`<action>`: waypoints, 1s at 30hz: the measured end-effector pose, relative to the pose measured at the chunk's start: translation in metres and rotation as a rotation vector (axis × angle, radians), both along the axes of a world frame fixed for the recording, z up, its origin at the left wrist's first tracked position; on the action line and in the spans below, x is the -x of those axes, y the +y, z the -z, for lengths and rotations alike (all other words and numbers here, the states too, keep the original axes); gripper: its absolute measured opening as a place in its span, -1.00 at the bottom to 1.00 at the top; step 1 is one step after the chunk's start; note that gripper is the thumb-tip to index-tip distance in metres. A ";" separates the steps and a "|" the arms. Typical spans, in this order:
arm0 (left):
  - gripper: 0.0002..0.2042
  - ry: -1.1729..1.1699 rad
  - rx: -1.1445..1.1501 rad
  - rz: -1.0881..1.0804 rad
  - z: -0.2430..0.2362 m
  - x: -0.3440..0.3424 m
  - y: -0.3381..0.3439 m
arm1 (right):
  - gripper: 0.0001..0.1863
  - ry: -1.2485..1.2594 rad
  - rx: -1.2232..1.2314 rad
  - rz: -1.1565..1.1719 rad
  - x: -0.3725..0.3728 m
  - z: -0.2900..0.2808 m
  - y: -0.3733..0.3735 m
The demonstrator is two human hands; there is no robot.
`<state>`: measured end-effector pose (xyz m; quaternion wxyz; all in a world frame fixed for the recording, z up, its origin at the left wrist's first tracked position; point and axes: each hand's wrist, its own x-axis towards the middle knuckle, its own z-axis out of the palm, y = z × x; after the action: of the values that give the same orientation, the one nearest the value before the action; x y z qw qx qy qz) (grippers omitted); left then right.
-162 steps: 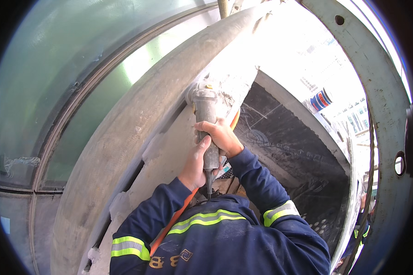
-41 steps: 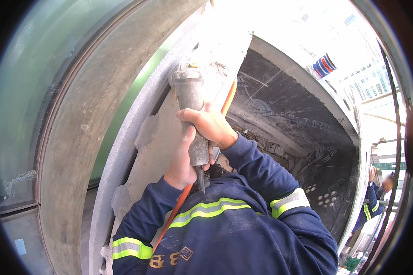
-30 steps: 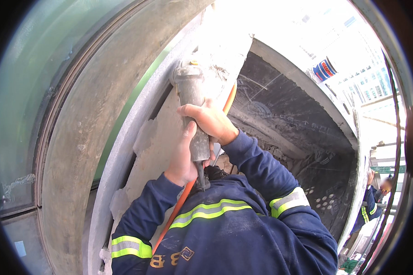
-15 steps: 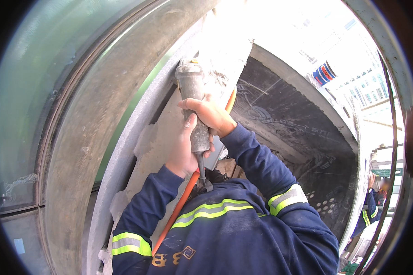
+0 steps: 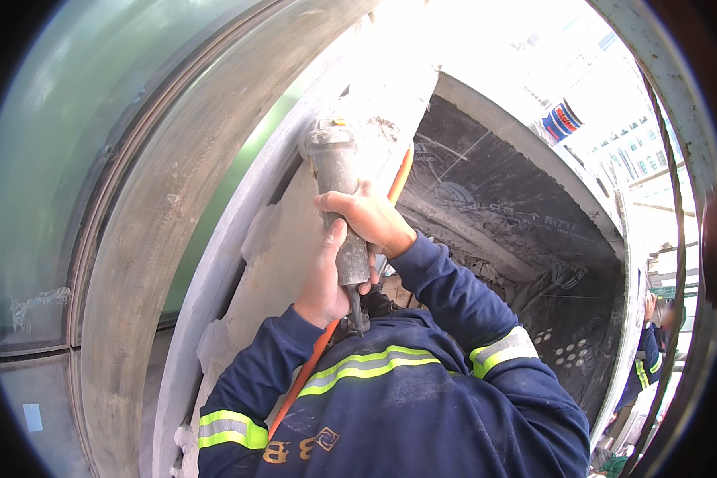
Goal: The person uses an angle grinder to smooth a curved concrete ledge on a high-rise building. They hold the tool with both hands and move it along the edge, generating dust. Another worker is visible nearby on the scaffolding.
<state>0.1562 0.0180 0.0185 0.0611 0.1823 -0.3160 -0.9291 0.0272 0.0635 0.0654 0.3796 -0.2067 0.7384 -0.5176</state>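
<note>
Both my hands grip a dusty grey cylindrical power tool [image 5: 338,171], held lengthwise in front of my chest. My right hand [image 5: 377,221] wraps around the middle of its body from the right. Lower down, my left hand [image 5: 324,275] is closed around the body from the left, with fingertips showing on the far side. The tool's wider head points away from me, over a bright, pale edge; its narrow dark stem points back at my chest. An orange hose [image 5: 402,174] passes behind my hands and reappears beside my left forearm; where it joins is hidden.
A pale, rough-edged slab [image 5: 267,267] lies under the tool. Green glass [image 5: 147,151] and a curved frame [image 5: 187,175] stand at left. At right are a dark board-lined recess [image 5: 526,191], a blue-and-red bucket [image 5: 562,121], a hanging rope [image 5: 677,199] and another worker [image 5: 644,350].
Both hands and the tool have come slightly down, nearer my chest. My grip looks the same, and the view has shifted a little.
</note>
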 end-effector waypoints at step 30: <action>-0.49 -0.001 -0.014 -0.011 -0.001 0.036 -0.022 | -0.59 -0.119 0.058 0.042 0.029 -0.007 -0.023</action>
<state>0.1205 -0.0038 0.0194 0.0650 0.1849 -0.3086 -0.9308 -0.0023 0.0402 0.0720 0.4060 -0.1709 0.7033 -0.5579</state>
